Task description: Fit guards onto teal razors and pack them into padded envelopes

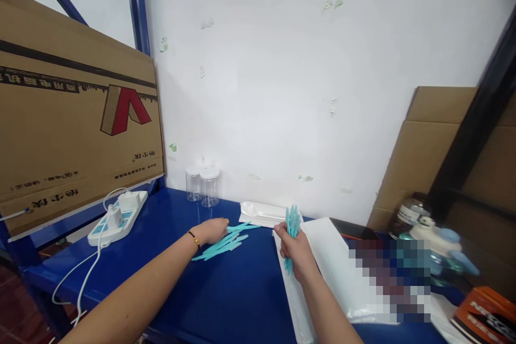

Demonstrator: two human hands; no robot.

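My right hand [297, 252] is closed around an upright bundle of thin turquoise sticks [293, 220], which stick out above and below the fist. Over on the left, more turquoise sticks [226, 244] lie in a loose, fanned pile on the blue tabletop [242, 290]. My left hand [214, 230], with a dark bracelet at the wrist, reaches to the pile's far side. Its fingers are curled down and pinch at a turquoise stick, though the fingertips are partly hidden.
Two clear jars [209, 188] with white lids stand by the wall. A white wrapped packet [266, 212] and large white packages [330, 269] lie nearby. On the left are a power strip [116, 217] with cables and a cardboard box [80, 107]. A teal-and-cream kettle-like item [439, 252] is right.
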